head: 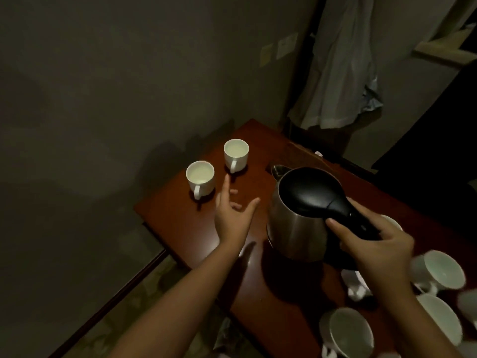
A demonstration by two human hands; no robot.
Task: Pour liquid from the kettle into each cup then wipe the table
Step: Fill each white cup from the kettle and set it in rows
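Kettle (299, 215): steel, black lid, upright on the counter (185, 223), spout toward the wall.
Right grip (374, 244): fingers curled round the kettle's black handle.
Left grip (232, 210): fingers spread, holding nothing, just beside two cups.
Filled cups: near cup (200, 178) and far cup (236, 155) hold pale liquid.
Empty cups (348, 332): tipped, clustered at the counter's right.
Room: dim grey wall (103, 86) behind.

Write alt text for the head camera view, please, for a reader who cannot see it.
The right hand grips the black handle of a steel kettle on a dark red table. The left hand hovers open near two upright white cups by the wall.
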